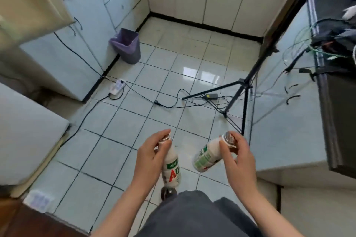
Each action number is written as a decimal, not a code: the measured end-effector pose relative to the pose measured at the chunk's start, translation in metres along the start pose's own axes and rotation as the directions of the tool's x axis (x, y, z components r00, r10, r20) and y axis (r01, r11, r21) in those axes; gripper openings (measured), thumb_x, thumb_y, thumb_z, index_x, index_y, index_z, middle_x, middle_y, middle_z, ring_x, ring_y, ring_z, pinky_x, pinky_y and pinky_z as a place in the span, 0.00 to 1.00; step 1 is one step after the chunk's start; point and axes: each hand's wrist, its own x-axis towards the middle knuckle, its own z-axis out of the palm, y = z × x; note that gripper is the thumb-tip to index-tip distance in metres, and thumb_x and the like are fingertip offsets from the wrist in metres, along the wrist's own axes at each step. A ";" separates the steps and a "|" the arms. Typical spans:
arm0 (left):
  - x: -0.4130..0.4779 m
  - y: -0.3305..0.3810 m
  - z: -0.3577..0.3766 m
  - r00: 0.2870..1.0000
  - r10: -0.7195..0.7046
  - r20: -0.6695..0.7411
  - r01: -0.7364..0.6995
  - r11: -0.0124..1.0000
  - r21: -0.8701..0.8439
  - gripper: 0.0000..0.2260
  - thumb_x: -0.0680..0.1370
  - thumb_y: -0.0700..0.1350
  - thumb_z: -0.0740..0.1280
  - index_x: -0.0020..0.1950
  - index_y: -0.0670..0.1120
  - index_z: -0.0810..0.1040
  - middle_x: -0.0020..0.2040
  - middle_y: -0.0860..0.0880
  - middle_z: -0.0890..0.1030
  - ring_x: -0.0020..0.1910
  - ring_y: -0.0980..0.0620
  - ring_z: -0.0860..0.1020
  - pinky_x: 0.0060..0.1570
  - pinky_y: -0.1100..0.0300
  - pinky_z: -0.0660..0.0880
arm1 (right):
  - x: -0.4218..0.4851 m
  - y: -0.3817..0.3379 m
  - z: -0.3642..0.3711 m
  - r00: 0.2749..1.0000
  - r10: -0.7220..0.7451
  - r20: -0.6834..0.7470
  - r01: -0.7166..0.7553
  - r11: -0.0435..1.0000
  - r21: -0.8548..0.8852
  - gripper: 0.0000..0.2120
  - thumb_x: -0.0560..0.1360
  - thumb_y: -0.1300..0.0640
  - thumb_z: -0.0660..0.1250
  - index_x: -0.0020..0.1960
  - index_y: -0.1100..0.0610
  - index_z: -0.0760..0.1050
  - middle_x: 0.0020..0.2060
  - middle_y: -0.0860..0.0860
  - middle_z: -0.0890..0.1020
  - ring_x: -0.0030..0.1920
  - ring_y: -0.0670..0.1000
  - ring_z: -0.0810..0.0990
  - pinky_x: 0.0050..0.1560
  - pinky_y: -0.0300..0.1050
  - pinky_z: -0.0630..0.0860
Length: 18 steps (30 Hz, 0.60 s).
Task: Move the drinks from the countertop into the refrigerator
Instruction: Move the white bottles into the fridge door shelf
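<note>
I hold two white milk-drink bottles with green and red labels over the tiled floor. My left hand (149, 157) grips the neck of the left bottle (172, 167), which hangs nearly upright. The right bottle (207, 155) tilts down to the left, and my right hand (238, 157) pinches it at its foil-capped neck. A white appliance (28, 131) at the left may be the refrigerator; I cannot tell. The dark countertop (335, 121) runs along the right edge.
A black tripod (244, 90) stands on the floor at the right, with cables and a power strip (116, 86) trailing across the tiles. A purple waste bin (127, 45) sits by the left cabinets. Pale cabinets line the far wall.
</note>
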 end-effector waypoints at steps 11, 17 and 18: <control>-0.005 -0.065 -0.175 0.781 -0.191 -0.594 0.149 0.982 -0.120 0.15 0.78 0.42 0.66 0.54 0.64 0.75 0.54 0.62 0.78 0.52 0.70 0.75 0.45 0.79 0.71 | 0.068 -0.080 0.181 0.881 -0.213 0.423 0.248 0.968 -0.029 0.08 0.76 0.51 0.65 0.54 0.42 0.71 0.47 0.35 0.78 0.46 0.40 0.77 0.42 0.36 0.73; 0.023 -0.088 -0.253 0.585 -0.272 -0.765 0.207 0.961 -0.183 0.15 0.78 0.43 0.65 0.55 0.65 0.74 0.55 0.64 0.77 0.54 0.70 0.74 0.46 0.79 0.70 | 0.114 -0.122 0.318 0.773 -0.264 0.577 0.284 0.957 0.058 0.08 0.76 0.52 0.65 0.55 0.45 0.72 0.46 0.39 0.79 0.45 0.38 0.78 0.44 0.41 0.74; 0.034 -0.089 -0.266 0.568 -0.272 -0.777 0.207 0.961 -0.186 0.15 0.78 0.43 0.65 0.55 0.64 0.74 0.55 0.64 0.77 0.54 0.70 0.74 0.47 0.78 0.70 | 0.121 -0.133 0.340 0.758 -0.276 0.590 0.286 0.955 0.079 0.08 0.76 0.52 0.65 0.54 0.44 0.71 0.46 0.39 0.79 0.45 0.38 0.77 0.44 0.40 0.74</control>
